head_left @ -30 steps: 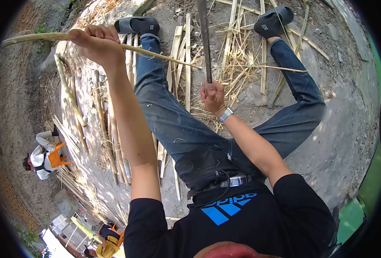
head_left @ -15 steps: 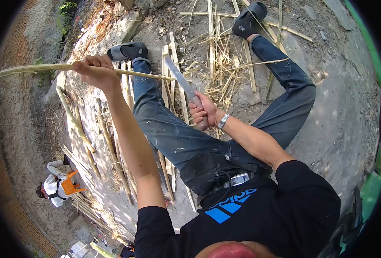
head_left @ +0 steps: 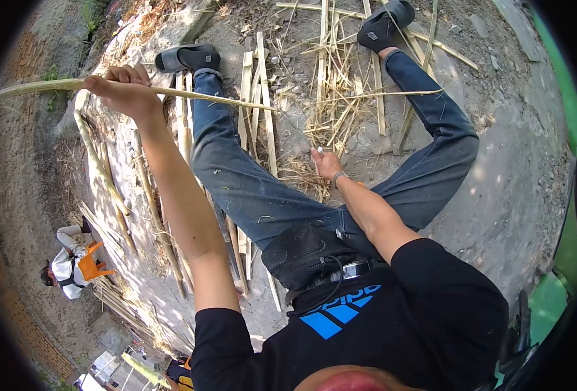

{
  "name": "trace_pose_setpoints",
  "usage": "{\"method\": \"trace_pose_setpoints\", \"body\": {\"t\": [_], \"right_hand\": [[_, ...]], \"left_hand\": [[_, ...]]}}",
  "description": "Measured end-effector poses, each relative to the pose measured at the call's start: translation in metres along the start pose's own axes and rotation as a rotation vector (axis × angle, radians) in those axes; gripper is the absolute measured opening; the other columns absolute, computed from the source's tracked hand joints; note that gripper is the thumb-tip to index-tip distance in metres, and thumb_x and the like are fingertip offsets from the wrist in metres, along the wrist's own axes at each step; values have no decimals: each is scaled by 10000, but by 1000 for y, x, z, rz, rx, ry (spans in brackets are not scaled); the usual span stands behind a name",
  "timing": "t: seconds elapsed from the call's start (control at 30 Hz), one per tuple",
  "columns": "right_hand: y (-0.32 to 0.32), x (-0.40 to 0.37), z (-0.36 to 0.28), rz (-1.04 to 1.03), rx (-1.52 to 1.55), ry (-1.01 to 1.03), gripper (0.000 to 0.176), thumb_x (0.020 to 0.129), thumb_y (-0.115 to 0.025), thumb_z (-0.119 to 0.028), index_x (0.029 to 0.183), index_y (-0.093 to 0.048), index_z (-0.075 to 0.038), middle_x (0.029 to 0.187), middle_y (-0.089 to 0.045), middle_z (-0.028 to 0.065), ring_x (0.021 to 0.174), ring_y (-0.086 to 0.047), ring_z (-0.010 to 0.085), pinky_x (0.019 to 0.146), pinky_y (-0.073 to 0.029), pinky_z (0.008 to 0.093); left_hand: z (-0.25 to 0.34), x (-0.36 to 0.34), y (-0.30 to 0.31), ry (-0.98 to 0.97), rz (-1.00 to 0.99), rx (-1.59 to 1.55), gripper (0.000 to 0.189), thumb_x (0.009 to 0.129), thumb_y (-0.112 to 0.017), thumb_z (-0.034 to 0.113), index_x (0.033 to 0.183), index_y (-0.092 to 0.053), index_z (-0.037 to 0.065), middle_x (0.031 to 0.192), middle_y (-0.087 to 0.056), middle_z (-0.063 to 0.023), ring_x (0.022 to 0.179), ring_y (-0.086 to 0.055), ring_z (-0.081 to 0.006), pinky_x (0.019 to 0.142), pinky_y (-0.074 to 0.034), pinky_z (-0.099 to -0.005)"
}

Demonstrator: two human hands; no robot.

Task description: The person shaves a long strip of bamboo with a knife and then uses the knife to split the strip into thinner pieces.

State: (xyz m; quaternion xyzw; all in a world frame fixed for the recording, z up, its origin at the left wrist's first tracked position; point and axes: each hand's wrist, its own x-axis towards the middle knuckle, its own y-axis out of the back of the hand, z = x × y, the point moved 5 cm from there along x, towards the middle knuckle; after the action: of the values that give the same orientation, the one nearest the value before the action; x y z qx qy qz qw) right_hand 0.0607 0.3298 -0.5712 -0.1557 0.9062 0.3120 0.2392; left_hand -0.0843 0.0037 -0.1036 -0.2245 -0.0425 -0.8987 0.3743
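My left hand is closed round a long, pale bamboo strip, held out to the left. The strip bends off past the left edge, and its other end reaches over my left shin toward the middle. My right hand is shut on a knife between my knees. Its blade is seen nearly edge-on as a thin dark line, pointing up and left toward the end of the strip. The fingers hide most of the handle.
Split strips and thin shavings lie on the ground between my feet. Longer poles lie to the left. Further left is a person beside an orange chair. A green surface borders the right.
My right hand has moved up and right with the knife, whose blade has turned from broadside to edge-on. My left hand and the strip have shifted slightly up and left.
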Motion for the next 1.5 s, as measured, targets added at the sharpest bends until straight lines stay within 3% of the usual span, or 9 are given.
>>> {"method": "trace_pose_setpoints", "body": {"t": [0.1,0.17,0.23,0.3,0.47,0.6,0.9,0.97,1.5], "right_hand": [[17,1,-4,-113,45,-47,792,967,-436,-678,739,-669,44,799,-658,311,689,-655,427,700,-503,493],[22,17,-9,-65,50,23,766,963,-460,-677,719,-629,30,660,-621,245,539,-593,353,573,-491,458],[5,-4,-14,-376,556,-398,709,948,-473,-693,692,-540,-35,560,-532,91,448,-508,235,473,-432,406],[21,-20,-51,-389,629,-370,633,955,-498,-669,702,-448,-91,560,-407,-2,412,-374,123,409,-348,316],[71,-46,-208,-479,838,488,647,955,-506,-664,669,-451,-86,555,-452,-8,459,-423,75,429,-356,260],[103,-69,-268,-488,752,605,646,971,-499,-641,668,-450,-72,555,-409,-38,481,-410,65,446,-359,254],[93,-65,-205,-441,752,466,624,979,-498,-631,697,-452,-77,592,-422,-22,507,-439,63,439,-346,236],[92,-65,-189,-424,789,300,606,990,-497,-601,701,-454,-69,589,-420,-11,485,-422,73,429,-347,241],[89,-58,-157,-333,763,230,625,999,-485,-590,684,-466,-51,512,-418,4,411,-418,95,393,-352,264]], "left_hand": [[6,-4,8,-44,33,78,775,813,-270,936,639,-193,185,523,-187,33,416,-242,-111,385,-226,-256],[-7,7,29,-23,59,48,770,820,-274,929,641,-193,184,534,-192,31,417,-246,-113,383,-231,-259],[-11,14,31,31,106,13,748,852,-273,899,652,-197,182,570,-209,22,429,-256,-116,383,-234,-263],[-8,11,28,30,137,44,735,875,-273,877,657,-199,179,585,-221,16,438,-257,-119,388,-235,-268],[0,6,21,-24,89,41,733,892,-254,864,673,-207,166,554,-231,11,413,-239,-126,380,-233,-279],[57,7,32,-94,135,61,740,892,-272,862,614,-233,177,512,-256,18,381,-280,-94,345,-275,-240],[48,0,31,-187,83,245,764,903,-165,854,593,-214,157,513,-283,-15,397,-326,-132,376,-291,-266],[45,-2,33,-225,108,19,696,957,-394,747,638,-222,153,517,-224,31,403,-246,-86,358,-265,-258],[53,-3,38,-183,75,218,787,860,-170,894,595,-235,156,504,-296,-18,397,-315,-124,378,-283,-248]]}}
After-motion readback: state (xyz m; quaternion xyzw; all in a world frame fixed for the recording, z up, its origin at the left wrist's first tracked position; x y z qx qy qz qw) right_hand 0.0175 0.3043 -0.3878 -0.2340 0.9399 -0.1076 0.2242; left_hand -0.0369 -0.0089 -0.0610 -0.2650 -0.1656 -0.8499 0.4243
